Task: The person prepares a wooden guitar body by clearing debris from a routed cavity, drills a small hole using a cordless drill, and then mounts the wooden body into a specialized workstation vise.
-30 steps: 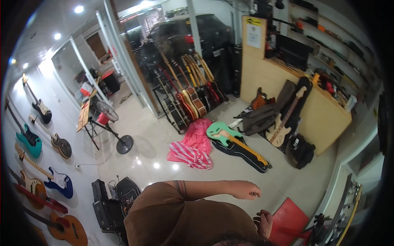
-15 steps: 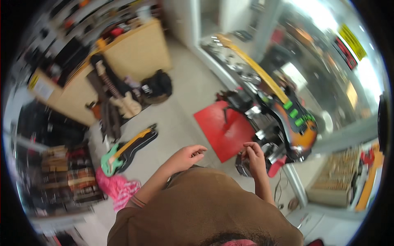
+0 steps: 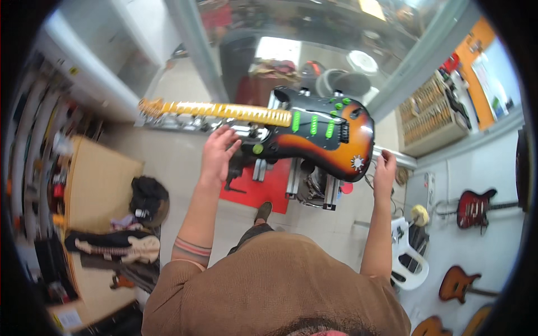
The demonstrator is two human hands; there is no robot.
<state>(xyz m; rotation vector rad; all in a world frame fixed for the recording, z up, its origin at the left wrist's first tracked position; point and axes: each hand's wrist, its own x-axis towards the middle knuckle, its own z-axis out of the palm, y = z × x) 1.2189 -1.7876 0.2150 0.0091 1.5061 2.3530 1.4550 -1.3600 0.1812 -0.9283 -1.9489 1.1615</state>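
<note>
A sunburst electric guitar (image 3: 352, 147) with a yellow neck, black pickguard and green pickup covers lies across a metal work stand (image 3: 294, 180) above a red mat (image 3: 255, 196). My left hand (image 3: 220, 151) is open, fingers spread, just below the guitar's neck. My right hand (image 3: 384, 169) is beside the right end of the guitar's body, its fingers loosely bent and apart, holding nothing that I can see.
At left, a cream guitar (image 3: 140, 249) and black bags (image 3: 147, 199) lie by a wooden counter (image 3: 84, 173). At right are a white chair (image 3: 409, 269), hung guitars (image 3: 471, 210) and a parts cabinet (image 3: 420, 115). A glass partition (image 3: 308, 22) stands ahead.
The view has swung round from the guitar racks to the sunburst guitar on the stand. Both my hands have moved forward to either side of it, and my left fingers have spread.
</note>
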